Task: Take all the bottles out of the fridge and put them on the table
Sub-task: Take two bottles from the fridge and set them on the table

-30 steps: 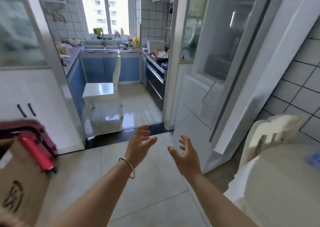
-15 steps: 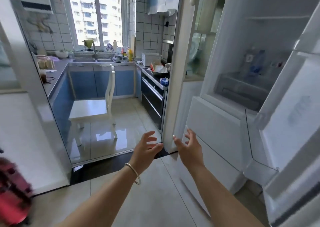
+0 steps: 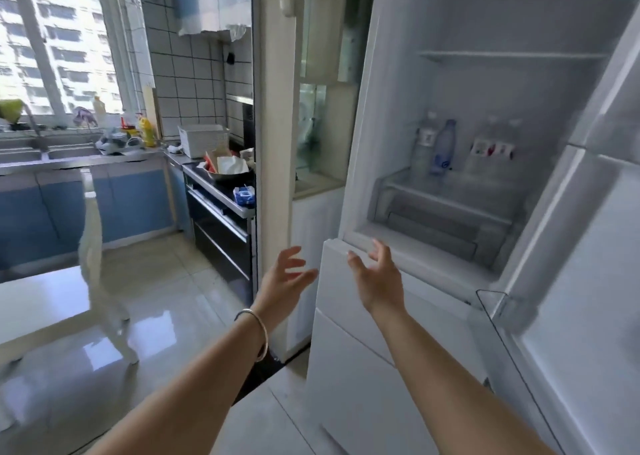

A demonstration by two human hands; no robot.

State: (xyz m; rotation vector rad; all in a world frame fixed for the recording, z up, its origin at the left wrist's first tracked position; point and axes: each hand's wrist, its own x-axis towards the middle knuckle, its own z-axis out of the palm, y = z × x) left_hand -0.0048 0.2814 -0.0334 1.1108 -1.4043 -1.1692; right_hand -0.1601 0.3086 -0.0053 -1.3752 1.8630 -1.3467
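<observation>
The white fridge (image 3: 388, 333) stands open on the right, its door (image 3: 588, 281) swung out toward me. Several bottles stand on its lower shelf (image 3: 446, 191): a clear bottle (image 3: 423, 146), a blue bottle (image 3: 443, 148) beside it, and two clear bottles with red-marked labels (image 3: 493, 146) further right. My left hand (image 3: 282, 281) and my right hand (image 3: 379, 278) are raised in front of the fridge below the shelf, both empty with fingers spread. The table is out of view.
A kitchen opens to the left through a doorway with a white post (image 3: 277, 142). A white chair (image 3: 69, 291) stands on the glossy floor, with blue cabinets (image 3: 131, 198), a sink counter and a black stove unit (image 3: 221, 226) behind.
The view has swung right and closer to the fridge, so the open compartment and its bottles now show. Both hands rose toward the fridge front. The red suitcase left the view.
</observation>
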